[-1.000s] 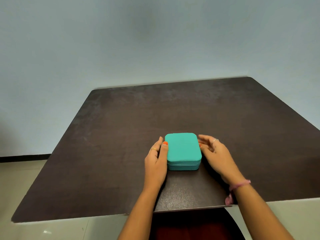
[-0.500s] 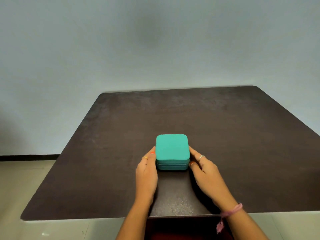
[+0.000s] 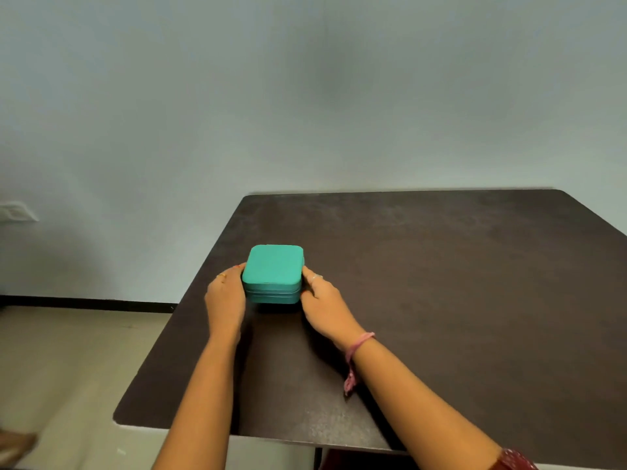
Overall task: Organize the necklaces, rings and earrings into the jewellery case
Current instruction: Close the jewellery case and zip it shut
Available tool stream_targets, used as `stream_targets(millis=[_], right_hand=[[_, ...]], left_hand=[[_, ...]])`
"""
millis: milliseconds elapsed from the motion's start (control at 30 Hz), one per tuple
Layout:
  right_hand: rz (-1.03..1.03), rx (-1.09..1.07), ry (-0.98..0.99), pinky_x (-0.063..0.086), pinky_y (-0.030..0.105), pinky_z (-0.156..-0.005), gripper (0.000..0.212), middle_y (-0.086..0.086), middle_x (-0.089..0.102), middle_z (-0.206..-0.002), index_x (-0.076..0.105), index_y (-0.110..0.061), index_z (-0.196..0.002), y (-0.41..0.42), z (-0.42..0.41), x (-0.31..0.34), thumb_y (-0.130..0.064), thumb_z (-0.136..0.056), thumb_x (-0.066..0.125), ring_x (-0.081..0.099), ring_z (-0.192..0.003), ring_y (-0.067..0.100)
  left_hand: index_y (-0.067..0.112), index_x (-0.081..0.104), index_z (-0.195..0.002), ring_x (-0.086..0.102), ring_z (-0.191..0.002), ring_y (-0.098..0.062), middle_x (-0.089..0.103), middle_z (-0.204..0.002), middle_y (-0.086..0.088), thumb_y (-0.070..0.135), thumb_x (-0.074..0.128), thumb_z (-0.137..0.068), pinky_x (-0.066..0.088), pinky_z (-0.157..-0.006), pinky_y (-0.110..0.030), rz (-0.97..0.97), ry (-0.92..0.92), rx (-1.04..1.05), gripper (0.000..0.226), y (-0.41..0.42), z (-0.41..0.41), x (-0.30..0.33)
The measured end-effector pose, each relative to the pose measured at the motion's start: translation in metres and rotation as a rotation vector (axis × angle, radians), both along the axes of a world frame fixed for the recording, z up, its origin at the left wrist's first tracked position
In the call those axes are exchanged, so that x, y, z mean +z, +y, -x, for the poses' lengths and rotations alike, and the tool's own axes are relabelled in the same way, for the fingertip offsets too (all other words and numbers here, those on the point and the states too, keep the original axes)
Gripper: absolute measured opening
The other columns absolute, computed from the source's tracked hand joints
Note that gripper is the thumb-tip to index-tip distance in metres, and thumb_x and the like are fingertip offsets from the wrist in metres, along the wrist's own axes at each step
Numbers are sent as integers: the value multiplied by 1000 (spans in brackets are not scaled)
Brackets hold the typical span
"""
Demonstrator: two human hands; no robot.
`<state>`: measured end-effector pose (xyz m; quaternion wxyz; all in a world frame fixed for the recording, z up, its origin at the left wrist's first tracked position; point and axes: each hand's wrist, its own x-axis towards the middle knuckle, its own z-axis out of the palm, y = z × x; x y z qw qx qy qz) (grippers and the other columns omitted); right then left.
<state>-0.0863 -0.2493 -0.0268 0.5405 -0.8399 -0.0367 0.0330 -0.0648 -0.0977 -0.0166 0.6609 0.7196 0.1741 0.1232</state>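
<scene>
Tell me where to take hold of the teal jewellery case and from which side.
Take the jewellery case by its two short side walls, one hand from each side, as the left hand and right hand do now. It lies flat and closed on the table; its rounded top offers no grip.

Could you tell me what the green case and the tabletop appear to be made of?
Case: probably faux leather or fabric over a stiff shell, since its teal lid looks matte, softly rounded at the corners, with a seam band round the side; I cannot tell which. Tabletop: likely dark laminate or painted wood, flat and smooth with a dull, speckled sheen and pale scuffs.
</scene>
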Motion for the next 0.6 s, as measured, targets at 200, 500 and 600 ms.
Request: stream_targets(millis=[200, 500, 600], right_hand=[[-46, 34, 79, 28, 27, -110, 64, 8, 34, -151, 23, -16, -151, 43, -31, -2, 3, -90, 32, 33, -138, 24], [-46, 64, 137, 26, 28, -111, 63, 9, 31, -153, 20, -11, -151, 72, -63, -5, 4, -91, 33, 31, -139, 26], [-65, 59, 153, 25, 27, -111, 64, 8, 30, -154, 19, -12, -151, 75, -72, -6, 5, -91, 33, 30, -140, 25]], left_hand=[[22, 66, -94, 57, -97, -20, 64, -103, -4, 23, 44, -95, 47, -80, -37, -37, 31, 49, 22, 35, -29, -1], [12, 65, -104, 55, -94, -19, 62, -104, -6, 21, 41, -96, 45, -75, -33, -72, 80, 52, 26, 63, -60, -12], [14, 65, -100, 56, -96, -20, 63, -103, -5, 23, 42, -96, 47, -80, -36, -53, 71, 66, 25, 67, -71, -17]])
